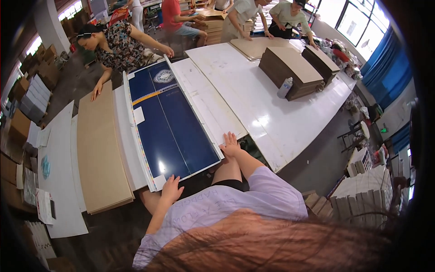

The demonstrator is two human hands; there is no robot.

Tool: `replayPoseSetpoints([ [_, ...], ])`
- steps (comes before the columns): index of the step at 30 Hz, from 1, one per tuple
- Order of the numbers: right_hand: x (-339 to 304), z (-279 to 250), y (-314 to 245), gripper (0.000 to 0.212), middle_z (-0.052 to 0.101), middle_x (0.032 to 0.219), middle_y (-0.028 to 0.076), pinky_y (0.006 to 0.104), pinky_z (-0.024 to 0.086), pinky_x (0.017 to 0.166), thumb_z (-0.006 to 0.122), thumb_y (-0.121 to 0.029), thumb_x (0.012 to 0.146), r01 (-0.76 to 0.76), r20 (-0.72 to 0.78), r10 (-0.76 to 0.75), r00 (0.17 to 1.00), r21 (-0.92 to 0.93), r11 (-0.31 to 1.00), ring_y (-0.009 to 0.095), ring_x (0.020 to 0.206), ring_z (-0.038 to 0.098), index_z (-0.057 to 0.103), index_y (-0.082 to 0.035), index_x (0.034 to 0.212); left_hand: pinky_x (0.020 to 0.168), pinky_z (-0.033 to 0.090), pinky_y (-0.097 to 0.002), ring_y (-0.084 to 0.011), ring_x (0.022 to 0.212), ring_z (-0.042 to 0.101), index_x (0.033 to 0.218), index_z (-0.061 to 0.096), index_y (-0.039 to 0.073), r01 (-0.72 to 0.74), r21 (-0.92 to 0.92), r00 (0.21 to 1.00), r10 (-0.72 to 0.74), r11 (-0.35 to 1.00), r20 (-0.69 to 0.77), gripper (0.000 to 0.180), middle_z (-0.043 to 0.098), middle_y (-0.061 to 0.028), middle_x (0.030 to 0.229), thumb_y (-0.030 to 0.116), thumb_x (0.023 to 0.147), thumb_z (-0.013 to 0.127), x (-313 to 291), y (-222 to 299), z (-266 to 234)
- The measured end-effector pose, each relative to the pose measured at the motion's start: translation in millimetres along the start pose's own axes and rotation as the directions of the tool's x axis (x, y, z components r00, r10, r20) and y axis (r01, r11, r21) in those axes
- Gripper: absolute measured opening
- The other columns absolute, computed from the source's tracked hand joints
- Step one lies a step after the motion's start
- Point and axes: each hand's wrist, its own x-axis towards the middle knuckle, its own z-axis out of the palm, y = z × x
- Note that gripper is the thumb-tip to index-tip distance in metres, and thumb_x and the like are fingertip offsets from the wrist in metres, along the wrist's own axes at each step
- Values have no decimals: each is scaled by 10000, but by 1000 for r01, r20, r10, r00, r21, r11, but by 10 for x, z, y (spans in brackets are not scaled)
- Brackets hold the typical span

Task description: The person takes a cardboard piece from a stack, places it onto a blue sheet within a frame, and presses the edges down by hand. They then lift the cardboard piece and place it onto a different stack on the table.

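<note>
A large dark blue printed sheet point(174, 129) with white margins, a yellow band and a white ornament lies lengthwise in front of me. My left hand point(172, 189) rests at its near left corner, fingers stretched out by a small white patch. Over at the near right corner, my right hand point(230, 145) lies with fingers apart, its thumb side by the sheet's white edge and its fingertips toward the white tabletop point(213, 99). Neither hand grips anything. At the far end, a person in a patterned top has one hand point(168, 51) by the sheet's corner.
Left of the sheet is a stack of brown cardboard point(97, 149), with that person's other hand on it. On the right-hand white table point(267, 122) stand cardboard stacks point(292, 72) and a white bottle point(285, 87). Several other people work behind. Bundled boards point(364, 190) stand at lower right.
</note>
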Motion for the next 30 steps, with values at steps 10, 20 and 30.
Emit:
replayPoseSetpoints([
  [10, -47, -58, -41, 807, -39, 1559, 93, 573, 156, 1089, 473, -549, 861, -6, 7, 6, 1000, 14, 1000, 300, 1430, -74, 104, -203, 1490, 993, 369, -506, -394, 1272, 395, 1289, 496, 90, 54, 145, 995, -65, 988, 75, 563, 387, -260, 1377, 319, 799, 654, -11, 38, 40],
  [20, -28, -26, -38, 806, -41, 1558, 95, 564, 150, 1094, 471, -544, 864, 1, 2, -1, 1000, 18, 1000, 298, 1429, -81, 102, -198, 1491, 980, 408, -473, -406, 1260, 409, 1261, 532, 112, 34, 135, 996, -45, 990, 81, 527, 377, -275, 1379, 322, 794, 657, -22, 33, -8],
  [30, 116, -170, 14, 688, 253, 1496, 141, 528, 226, 1079, 516, -485, 867, -3, -92, 5, 996, 32, 999, 280, 1385, 236, 310, -141, 1426, 997, 400, -450, -386, 1262, 413, 1247, 544, 106, 1, 24, 998, -3, 1000, 55, 510, 427, -243, 1357, 304, 792, 663, -6, 5, -21],
])
